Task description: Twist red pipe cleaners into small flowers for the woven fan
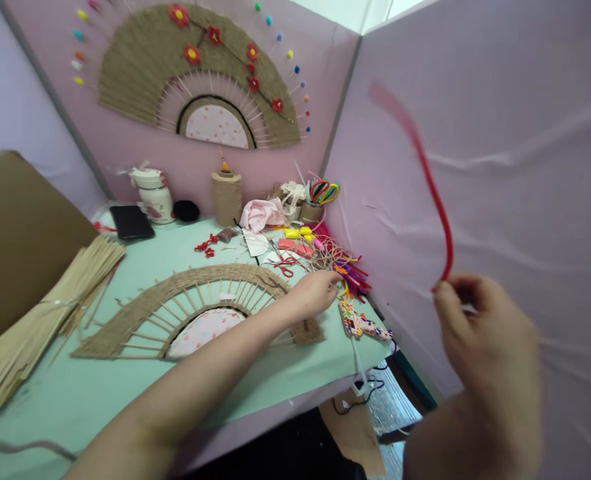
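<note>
A red pipe cleaner (436,197) rises in a curve from my right hand (485,333), pinched between thumb and fingers at its lower end; its top is blurred. My left hand (318,293) reaches across the table to a pile of coloured pipe cleaners (355,280), its fingers curled at the pile's left edge; what they hold, if anything, is too small to tell. Under my left arm lies a half-made twine fan (153,303) with bare sticks and a pink-dotted half circle (205,331). Beside the pile is a flower-patterned glue gun (363,323).
A finished fan with red flowers (140,60) hangs on the back wall. Along the back stand a white bottle (155,197), a twine spool (227,199) and a scissors holder (312,212). Thin sticks (40,333) and a brown board (20,233) are at the left.
</note>
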Available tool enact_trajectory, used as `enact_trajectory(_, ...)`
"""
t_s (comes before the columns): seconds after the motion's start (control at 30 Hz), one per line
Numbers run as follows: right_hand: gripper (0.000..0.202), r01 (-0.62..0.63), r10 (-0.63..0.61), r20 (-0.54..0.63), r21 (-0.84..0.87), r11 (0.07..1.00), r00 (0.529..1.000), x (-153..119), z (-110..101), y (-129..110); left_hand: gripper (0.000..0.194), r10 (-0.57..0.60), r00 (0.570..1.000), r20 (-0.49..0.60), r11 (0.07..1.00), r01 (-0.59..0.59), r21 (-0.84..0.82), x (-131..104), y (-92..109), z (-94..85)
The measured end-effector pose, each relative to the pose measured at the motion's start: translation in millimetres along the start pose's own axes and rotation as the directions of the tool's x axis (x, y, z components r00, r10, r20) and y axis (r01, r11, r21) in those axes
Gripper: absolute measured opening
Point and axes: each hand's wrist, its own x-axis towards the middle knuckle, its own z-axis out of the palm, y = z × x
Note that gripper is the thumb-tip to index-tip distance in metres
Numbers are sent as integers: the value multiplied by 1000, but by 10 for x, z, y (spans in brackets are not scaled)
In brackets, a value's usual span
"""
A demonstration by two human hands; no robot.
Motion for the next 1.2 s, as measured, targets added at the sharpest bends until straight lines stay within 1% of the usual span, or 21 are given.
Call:
enact_trajectory(0.07, 19, 110, -126, 78, 178, 978, 989, -1, 310, -204, 28, 34, 995, -99, 999, -32, 21, -330, 40, -247)
enact_trajectory(0.1, 18, 149, -188, 131, 261, 954, 973, -14, 484, -330, 25, 61, 985, -160, 997, -54, 49, -498, 48, -361)
enact_trajectory(0.13, 17, 184, -259, 190, 343, 921, 947, -39, 660, -469, 25, 103, 967, -232, 993, -85, 88, -662, 45, -466)
enact_trajectory(0.17, 14, 217, -342, 252, 417, 882, 905, -77, 831, -619, 25, 152, 935, -321, 984, -112, 139, -818, 27, -560)
enact_trajectory(0.2, 11, 241, -415, 306, 475, 846, 857, -128, 992, -773, 27, 203, 890, -408, 971, -128, 202, -962, -5, -644)
enact_trajectory(0.23, 9, 262, -493, 354, 533, 805, 795, -187, 1143, -926, 27, 249, 840, -482, 953, -123, 277, -1093, -53, -717)
enact_trajectory(0.27, 8, 268, -565, 396, 593, 760, 724, -253, 1279, -1070, 29, 281, 789, -547, 929, -81, 360, -1209, -115, -781)
enact_trajectory(0.3, 7, 268, -631, 418, 651, 710, 653, -321, 1403, -1200, 31, 300, 751, -588, 896, -11, 443, -1308, -191, -837)
enact_trajectory(0.33, 6, 260, -688, 419, 708, 656, 592, -388, 1514, -1309, 33, 302, 738, -603, 857, 66, 510, -1392, -275, -885)
enact_trajectory(0.4, 6, 242, -764, 400, 785, 571, 506, -507, 1704, -1455, 32, 277, 753, -597, 789, 176, 588, -1514, -458, -959)
enact_trajectory(0.43, 7, 224, -779, 397, 805, 550, 485, -555, 1787, -1489, 29, 264, 758, -597, 766, 211, 607, -1556, -546, -985)
enact_trajectory(0.47, 7, 192, -776, 402, 818, 543, 486, -597, 1865, -1500, 25, 251, 760, -600, 752, 237, 615, -1587, -628, -1005)
enact_trajectory(0.53, 10, 78, -742, 446, 830, 552, 501, -661, 2004, -1469, 17, 217, 774, -595, 750, 258, 610, -1624, -761, -1022)
enact_trajectory(0.6, 9, -43, -708, 507, 826, 562, 492, -704, 2117, -1403, 12, 198, 805, -559, 760, 235, 606, -1639, -845, -1015)
enact_trajectory(0.67, 8, -153, -682, 548, 821, 551, 484, -734, 2191, -1342, 11, 192, 833, -518, 766, 203, 610, -1645, -893, -991)
enact_trajectory(0.73, 11, -233, -669, 582, 808, 541, 462, -751, 2224, -1302, 11, 188, 847, -497, 769, 188, 611, -1649, -921, -958)
enact_trajectory(0.8, 14, -274, -662, 614, 787, 553, 430, -754, 2225, -1281, 13, 181, 852, -491, 778, 182, 602, -1651, -943, -925)
enact_trajectory(0.93, 17, -354, -629, 684, 730, 585, 370, -706, 2200, -1228, 17, 159, 842, -516, 814, 184, 551, -1642, -982, -868)
enact_trajectory(1.07, 24, -471, -632, 728, 670, 574, 265, -628, 2208, -1146, 19, 121, 822, -556, 854, 199, 480, -1631, -1002, -836)
enact_trajectory(1.13, 26, -537, -639, 738, 637, 554, 217, -604, 2222, -1115, 22, 99, 834, -542, 867, 194, 458, -1631, -1000, -832)
enact_trajectory(1.2, 27, -620, -633, 750, 592, 514, 192, -593, 2229, -1099, 24, 69, 855, -514, 878, 193, 439, -1622, -981, -835)
